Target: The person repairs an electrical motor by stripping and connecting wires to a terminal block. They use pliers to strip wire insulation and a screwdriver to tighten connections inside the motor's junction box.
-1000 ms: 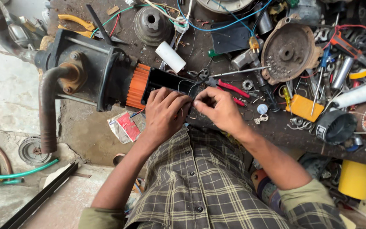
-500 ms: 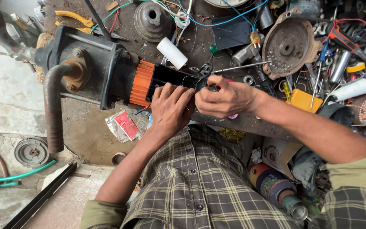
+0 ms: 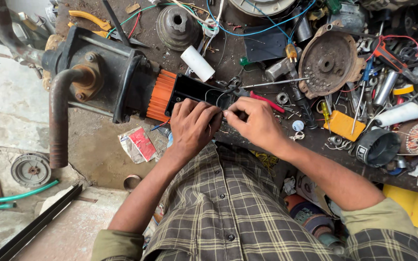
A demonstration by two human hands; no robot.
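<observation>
Worked at a dark, grimy bench (image 3: pixel 262 53) crowded with parts; pale concrete floor (image 3: pixel 6 96) off to one side, with a green hose (image 3: pixel 20 195) and a round cap (image 3: pixel 31 169) lying on it. Stood at the bench's near edge: a black pump (image 3: pixel 97 79) with a rusty pipe (image 3: pixel 59 116), orange fins (image 3: pixel 162 95) and an open black box (image 3: pixel 199 94) at its end. Met over that box: left hand (image 3: pixel 192 126), fingers curled down on its rim, and right hand (image 3: pixel 255 121), pinched shut at the fingertips on something thin, probably a wire. Too small and too covered to say for sure what was pinched. Could not tell whether the left hand gripped anything or only pressed. Box inside mostly hidden by both hands.

Just beyond the fingers: red-handled pliers (image 3: pixel 262 99), a white roll (image 3: pixel 197 63), a rusty end cover (image 3: pixel 329 62), a yellow block (image 3: pixel 344 125). Cut off at the frame's top: a round pale part. Far end of the bench lost in a tangle of wires and tools.

Little free bench left anywhere near the hands; a red packet (image 3: pixel 139 144) on the bare patch below the pump. A checked shirt (image 3: pixel 228 208) filled the bottom of the view.
</observation>
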